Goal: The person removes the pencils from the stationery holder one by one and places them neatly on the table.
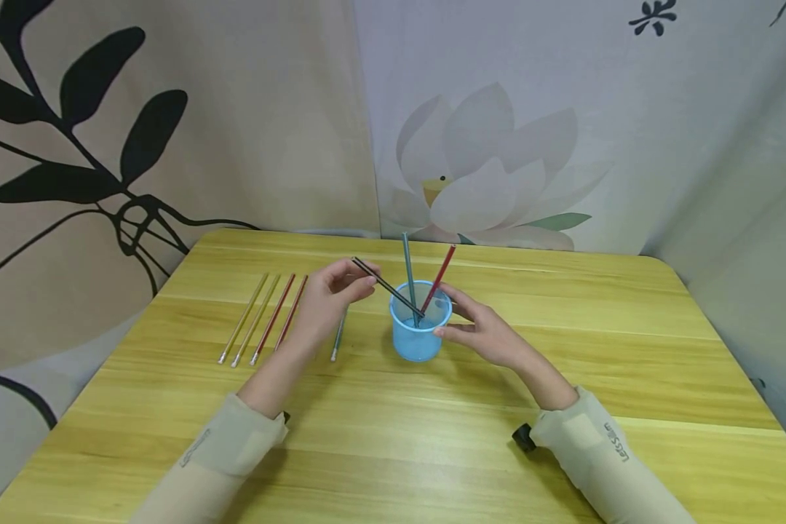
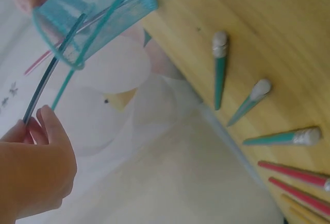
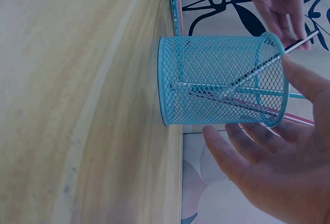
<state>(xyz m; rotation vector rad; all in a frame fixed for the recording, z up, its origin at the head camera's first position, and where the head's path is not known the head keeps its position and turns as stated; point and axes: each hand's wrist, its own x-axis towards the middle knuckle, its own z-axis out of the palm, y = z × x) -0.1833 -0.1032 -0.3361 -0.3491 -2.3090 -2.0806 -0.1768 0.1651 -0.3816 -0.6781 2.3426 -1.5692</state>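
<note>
My left hand [image 1: 324, 302] pinches a black pencil [image 1: 385, 284] near its upper end. The pencil slants down to the right, its lower end inside the blue mesh pencil cup [image 1: 415, 348]. A green pencil [image 1: 407, 256] and a red pencil [image 1: 443, 267] lean in the cup, their tops above the rim. Around the cup's right side, my right hand [image 1: 487, 336] holds it near the rim. In the right wrist view its thumb [image 3: 304, 77] touches the rim, with the other fingers along the opposite side. The cup stands upright on the table.
Left of the cup, two yellow pencils [image 1: 244, 319] and two red pencils [image 1: 273, 319] lie in a row with white erasers toward me. Three green pencils [image 2: 220, 72] lie beside them, partly hidden by the left arm in the head view. Patterned cloth hangs behind the wooden table [image 1: 393, 451].
</note>
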